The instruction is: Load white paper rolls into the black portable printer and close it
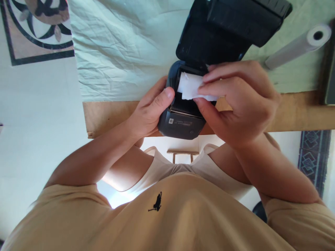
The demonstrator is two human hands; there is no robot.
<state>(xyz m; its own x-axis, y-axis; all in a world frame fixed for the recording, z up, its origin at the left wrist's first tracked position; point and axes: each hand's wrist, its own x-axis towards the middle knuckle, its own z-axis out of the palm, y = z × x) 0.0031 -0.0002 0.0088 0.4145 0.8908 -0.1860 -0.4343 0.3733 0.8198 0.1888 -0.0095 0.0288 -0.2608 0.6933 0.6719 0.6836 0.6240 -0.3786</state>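
Note:
A small black device that looks like a portable receipt printer is tilted over the table edge, its compartment uncovered. My left hand grips its left side, thumb on top near the compartment's rim. In my right hand, a white piece of paper is pinched between thumb and fingers. The paper lies over the compartment; whether it is a loose piece or part of a roll, I cannot tell. Just beyond the printer is a black panel, like a raised lid, with a bulky black part over it.
A pale green cloth covers the wooden table, leaving its front edge bare. At the right stands a long white paper roll with a dark core. A dark object sits at the far right edge.

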